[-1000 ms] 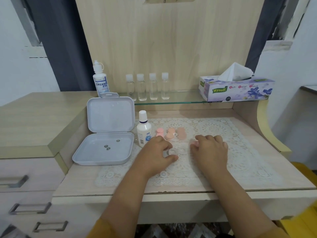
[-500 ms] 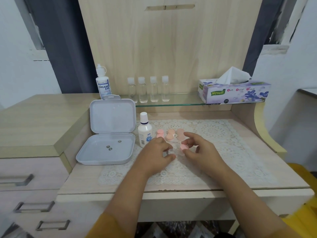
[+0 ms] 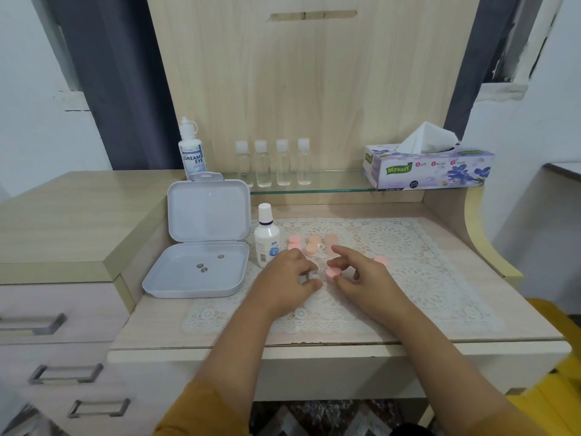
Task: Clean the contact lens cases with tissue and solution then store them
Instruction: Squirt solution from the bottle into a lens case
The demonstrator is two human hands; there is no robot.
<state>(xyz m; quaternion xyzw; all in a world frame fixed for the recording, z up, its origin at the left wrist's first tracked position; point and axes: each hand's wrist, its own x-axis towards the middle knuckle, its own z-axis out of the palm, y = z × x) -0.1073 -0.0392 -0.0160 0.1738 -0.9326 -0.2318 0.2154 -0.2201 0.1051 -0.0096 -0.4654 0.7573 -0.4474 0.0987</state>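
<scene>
Here, my left hand (image 3: 284, 278) curls over the lace mat (image 3: 418, 278), its thumb and fingers pinching the clear lens case (image 3: 314, 276) low against the mat. My right hand (image 3: 361, 278) is just beside it, thumb and fingers pinching a pink cap (image 3: 332, 272) right next to the clear case, with the forefinger stretched out above it. A second pink cap (image 3: 381, 260) lies on the mat just past my right hand.

Behind my hands, more lens cases wait in a short row on the mat: a pink one (image 3: 294, 242), a peach one (image 3: 312, 245) and a paler one (image 3: 330, 239), partly hidden by my forefinger. The small white solution bottle (image 3: 266, 239) stands upright to their left, capped. Beside it sits the white storage box (image 3: 201, 247), its lid propped open and a few small round bits lying in its tray.

On the glass shelf (image 3: 333, 185) at the back stand a larger solution bottle (image 3: 191, 152), four clear small bottles (image 3: 272, 165) in a row, and the tissue box (image 3: 429, 168) with a sheet poking up.
</scene>
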